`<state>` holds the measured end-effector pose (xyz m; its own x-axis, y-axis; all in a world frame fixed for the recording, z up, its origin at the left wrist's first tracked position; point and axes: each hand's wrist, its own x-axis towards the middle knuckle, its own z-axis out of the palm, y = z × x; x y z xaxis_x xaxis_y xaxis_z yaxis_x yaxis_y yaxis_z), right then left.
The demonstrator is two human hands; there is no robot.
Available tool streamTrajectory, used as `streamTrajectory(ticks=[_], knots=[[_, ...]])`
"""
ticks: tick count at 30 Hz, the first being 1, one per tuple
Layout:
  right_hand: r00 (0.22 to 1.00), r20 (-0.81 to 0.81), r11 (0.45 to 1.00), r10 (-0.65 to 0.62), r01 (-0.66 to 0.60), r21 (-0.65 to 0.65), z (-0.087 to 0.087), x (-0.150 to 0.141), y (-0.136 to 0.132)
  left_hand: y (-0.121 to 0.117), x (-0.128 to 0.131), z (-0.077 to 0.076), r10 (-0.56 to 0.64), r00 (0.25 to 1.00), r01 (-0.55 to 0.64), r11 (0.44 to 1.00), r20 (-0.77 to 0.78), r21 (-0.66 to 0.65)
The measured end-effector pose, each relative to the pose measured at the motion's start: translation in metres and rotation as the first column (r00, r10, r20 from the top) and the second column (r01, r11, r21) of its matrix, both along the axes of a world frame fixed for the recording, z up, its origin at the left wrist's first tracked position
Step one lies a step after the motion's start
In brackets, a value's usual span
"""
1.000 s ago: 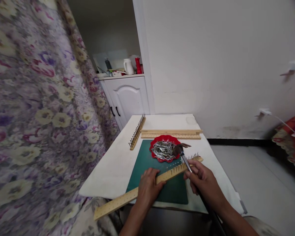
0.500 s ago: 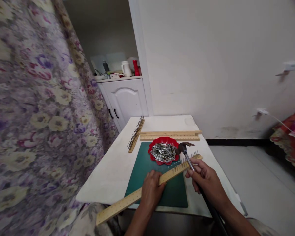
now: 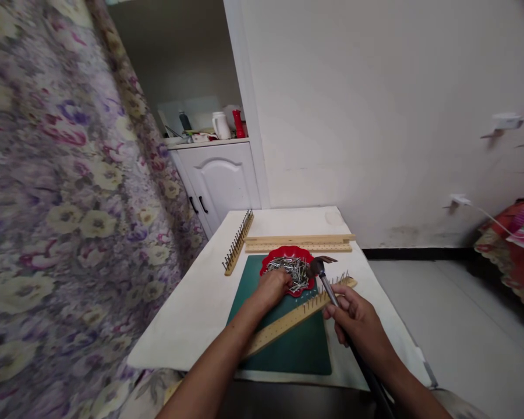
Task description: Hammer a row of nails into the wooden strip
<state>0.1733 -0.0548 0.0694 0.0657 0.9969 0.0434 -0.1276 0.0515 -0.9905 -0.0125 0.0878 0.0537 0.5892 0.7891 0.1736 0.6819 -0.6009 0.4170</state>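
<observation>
Head view: a pale tabletop (image 3: 183, 314) spans the lower centre of the frame, with a green mat (image 3: 305, 355) on it. Across the mat, a wooden strip (image 3: 279, 329) slants from lower centre up towards the right, nails standing along its upper-right part. A hammer (image 3: 327, 289) slants from lower right up to its head, beside the right edge of a scalloped red bowl (image 3: 288, 251) at centre. The right hand (image 3: 360, 320) has its fingers closed around the hammer's handle, right of the bowl. The left hand (image 3: 271, 289) reaches over the bowl's lower-left rim, nearer its contents than the right hand. Loose nails (image 3: 298, 270), pointing many ways, lie at and to the upper right of the left fingers; their opening and any hold cannot be told.
</observation>
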Motion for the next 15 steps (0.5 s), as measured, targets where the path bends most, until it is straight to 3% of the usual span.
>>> streamTrajectory(ticks=[4, 7, 12, 15], knots=[[1.000, 0.017, 1.000, 0.000, 0.000, -0.006, 0.002, -0.001, 0.000, 0.010, 0.009, -0.009, 0.108, 0.986, -0.096, 0.990, 0.128, -0.102], [1.000, 0.013, 1.000, 0.012, -0.012, -0.005, 0.002, -0.002, 0.000, 0.010, 0.010, -0.010, 0.128, 0.985, -0.114, 0.986, 0.112, -0.126], [1.000, 0.006, 1.000, 0.006, -0.006, -0.020, 0.001, -0.003, 0.000, 0.002, 0.002, -0.005, 0.042, 0.999, -0.042, 0.999, 0.014, -0.028], [1.000, 0.010, 1.000, 0.001, -0.001, -0.024, 0.001, -0.002, -0.001, -0.009, -0.006, -0.001, 0.057, 0.995, -0.058, 0.998, 0.077, 0.015]])
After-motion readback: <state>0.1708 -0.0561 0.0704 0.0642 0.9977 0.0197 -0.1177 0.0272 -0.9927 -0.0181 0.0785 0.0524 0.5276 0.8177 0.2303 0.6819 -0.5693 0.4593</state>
